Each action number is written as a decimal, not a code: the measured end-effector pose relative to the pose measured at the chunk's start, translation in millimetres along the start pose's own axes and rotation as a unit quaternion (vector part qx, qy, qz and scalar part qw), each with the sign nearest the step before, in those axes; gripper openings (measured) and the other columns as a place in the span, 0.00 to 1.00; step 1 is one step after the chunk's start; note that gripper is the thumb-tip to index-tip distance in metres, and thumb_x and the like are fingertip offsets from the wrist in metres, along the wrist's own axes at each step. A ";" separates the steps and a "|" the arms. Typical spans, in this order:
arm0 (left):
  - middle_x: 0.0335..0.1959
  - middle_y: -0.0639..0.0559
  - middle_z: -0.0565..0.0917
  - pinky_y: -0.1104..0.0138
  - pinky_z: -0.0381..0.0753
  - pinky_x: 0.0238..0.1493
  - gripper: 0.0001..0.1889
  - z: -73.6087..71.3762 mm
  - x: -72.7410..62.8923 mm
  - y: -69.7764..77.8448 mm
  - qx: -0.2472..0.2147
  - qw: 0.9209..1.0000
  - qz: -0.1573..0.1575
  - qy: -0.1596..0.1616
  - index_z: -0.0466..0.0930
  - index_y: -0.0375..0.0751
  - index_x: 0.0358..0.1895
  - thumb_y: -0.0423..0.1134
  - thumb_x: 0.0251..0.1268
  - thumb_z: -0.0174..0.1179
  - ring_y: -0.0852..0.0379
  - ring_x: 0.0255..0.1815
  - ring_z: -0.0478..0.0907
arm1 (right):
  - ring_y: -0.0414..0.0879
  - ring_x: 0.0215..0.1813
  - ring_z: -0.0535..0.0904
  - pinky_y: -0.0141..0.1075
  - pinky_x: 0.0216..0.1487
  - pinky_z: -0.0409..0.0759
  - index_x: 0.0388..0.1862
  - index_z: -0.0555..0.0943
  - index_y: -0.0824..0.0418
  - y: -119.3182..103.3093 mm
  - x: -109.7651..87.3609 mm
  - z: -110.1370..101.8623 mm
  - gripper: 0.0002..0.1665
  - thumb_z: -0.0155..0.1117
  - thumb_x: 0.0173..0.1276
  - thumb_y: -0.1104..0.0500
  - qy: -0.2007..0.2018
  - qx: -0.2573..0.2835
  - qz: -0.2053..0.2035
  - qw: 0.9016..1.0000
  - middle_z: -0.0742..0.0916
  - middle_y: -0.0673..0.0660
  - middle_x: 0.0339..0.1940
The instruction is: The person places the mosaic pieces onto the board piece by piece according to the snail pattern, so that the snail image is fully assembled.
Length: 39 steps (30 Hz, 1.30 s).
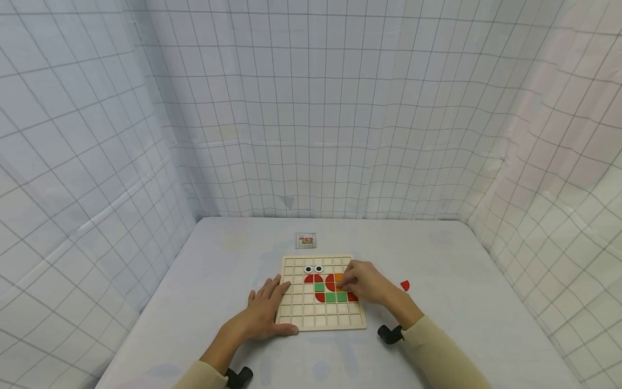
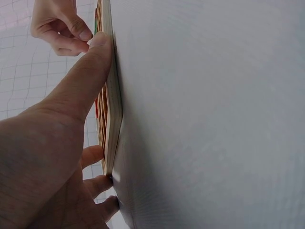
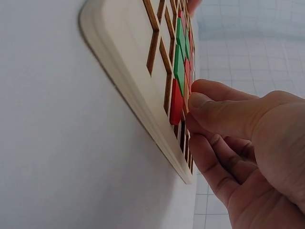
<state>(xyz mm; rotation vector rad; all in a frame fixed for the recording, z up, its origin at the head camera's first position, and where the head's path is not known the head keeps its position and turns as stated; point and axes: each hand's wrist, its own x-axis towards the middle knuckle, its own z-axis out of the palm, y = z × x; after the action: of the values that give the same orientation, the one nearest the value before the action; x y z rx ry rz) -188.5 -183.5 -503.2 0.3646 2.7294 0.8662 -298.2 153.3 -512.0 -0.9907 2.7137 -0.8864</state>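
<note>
A pale wooden grid board (image 1: 308,321) lies on the table, its cells partly filled with red quarter-round tiles (image 1: 319,297), green square tiles (image 1: 330,297), an orange tile (image 1: 338,276) and two eye tiles (image 1: 313,269). My left hand (image 1: 264,313) rests along the board's left side with fingers spread, the thumb on its near edge. With thumb and fingertips, my right hand (image 1: 366,281) pinches another orange tile (image 1: 339,288) at a cell right of the red tiles. In the right wrist view, those fingertips partly hide the orange piece.
Right of the board lies a loose red quarter-round tile (image 1: 405,285). Behind the board is a small picture card (image 1: 305,241) with a coloured pattern. A white table (image 1: 437,248) carries everything, with grid-patterned curtains (image 1: 311,119) around it.
</note>
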 end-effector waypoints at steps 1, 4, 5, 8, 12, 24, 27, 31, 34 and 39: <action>0.99 0.30 0.50 0.16 0.45 0.90 0.64 0.0 0.0 0.2 0.001 1.000 -0.001 0.000 0.58 0.40 0.95 0.60 0.65 0.87 0.22 0.99 0.46 | 0.39 0.48 0.81 0.29 0.49 0.85 0.49 1.00 0.54 -0.1 -0.7 -0.7 0.10 0.80 0.78 0.67 0.001 -0.002 0.004 1.000 0.89 0.46 0.46; 0.99 0.30 0.50 0.16 0.45 0.90 0.64 0.0 -0.1 0.8 0.003 1.000 -0.002 0.001 0.58 0.40 0.95 0.61 0.65 0.87 0.22 0.99 0.46 | 0.39 0.48 0.82 0.29 0.50 0.86 0.49 1.00 0.54 0.6 -3.4 -3.6 0.10 0.80 0.78 0.67 0.009 -0.009 0.012 1.000 0.90 0.45 0.46; 0.99 0.30 0.50 0.16 0.45 0.90 0.64 -0.1 -0.1 1.0 0.004 1.000 -0.003 0.001 0.58 0.40 0.95 0.61 0.65 0.87 0.22 0.99 0.46 | 0.38 0.48 0.82 0.29 0.51 0.86 0.50 1.00 0.54 1.1 -4.8 -5.0 0.10 0.80 0.78 0.67 0.013 -0.011 0.014 1.000 0.90 0.45 0.46; 0.99 0.30 0.50 0.16 0.45 0.90 0.64 -0.4 -0.3 1.8 0.005 1.000 -0.004 0.001 0.58 0.40 0.95 0.60 0.65 0.87 0.22 0.99 0.46 | 0.38 0.47 0.82 0.30 0.51 0.88 0.51 1.00 0.54 3.8 -10.2 -10.2 0.10 0.80 0.78 0.67 0.026 -0.018 0.011 0.999 0.90 0.45 0.46; 0.99 0.30 0.51 0.17 0.45 0.90 0.64 -0.8 -0.4 2.5 0.005 1.000 -0.004 0.001 0.58 0.40 0.95 0.60 0.65 0.88 0.23 0.99 0.46 | 0.37 0.47 0.83 0.31 0.52 0.88 0.52 0.99 0.55 11.7 -17.7 -17.9 0.10 0.81 0.78 0.66 0.045 -0.025 0.004 0.999 0.91 0.46 0.46; 0.99 0.31 0.51 0.17 0.45 0.90 0.64 0.7 1.4 -0.1 0.010 1.000 -0.003 0.002 0.59 0.40 0.94 0.61 0.64 0.88 0.23 0.99 0.47 | 0.38 0.45 0.81 0.31 0.44 0.82 0.56 0.98 0.54 42.7 -43.6 -39.4 0.12 0.85 0.76 0.61 0.064 -0.026 0.066 0.995 0.91 0.49 0.47; 0.99 0.31 0.51 0.17 0.45 0.90 0.64 0.9 1.5 -0.1 0.011 1.000 -0.004 0.001 0.59 0.40 0.94 0.61 0.64 0.88 0.23 0.99 0.47 | 0.40 0.47 0.82 0.33 0.44 0.81 0.58 0.97 0.53 51.1 -52.1 -44.4 0.15 0.86 0.75 0.59 0.066 -0.024 0.083 0.994 0.92 0.50 0.51; 0.99 0.31 0.51 0.17 0.45 0.90 0.64 1.0 1.4 0.5 0.011 1.000 -0.005 0.001 0.59 0.40 0.94 0.61 0.64 0.87 0.23 0.99 0.47 | 0.42 0.47 0.81 0.34 0.44 0.80 0.60 0.97 0.53 62.0 -63.2 -50.4 0.19 0.89 0.73 0.56 0.064 -0.024 0.105 0.992 0.91 0.53 0.55; 0.99 0.31 0.51 0.17 0.46 0.90 0.64 1.0 1.6 1.0 0.015 1.000 -0.006 0.002 0.59 0.41 0.94 0.61 0.64 0.87 0.23 0.99 0.47 | 0.43 0.46 0.80 0.34 0.44 0.80 0.62 0.96 0.53 68.6 -70.5 -54.4 0.22 0.90 0.71 0.53 0.063 -0.026 0.117 0.991 0.90 0.55 0.55; 0.99 0.31 0.51 0.17 0.46 0.90 0.64 1.3 2.5 1.2 0.018 1.000 -0.008 0.002 0.59 0.41 0.94 0.62 0.64 0.87 0.23 0.99 0.47 | 0.44 0.46 0.78 0.34 0.43 0.79 0.64 0.95 0.55 79.5 -80.7 -59.0 0.28 0.93 0.68 0.49 0.061 -0.035 0.132 0.989 0.88 0.56 0.55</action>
<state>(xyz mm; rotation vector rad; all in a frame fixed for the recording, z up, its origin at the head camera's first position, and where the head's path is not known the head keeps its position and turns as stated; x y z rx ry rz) -190.3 -181.1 -503.9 0.3468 2.7516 0.8144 -296.8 281.0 -515.2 -0.5847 2.9044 -0.8329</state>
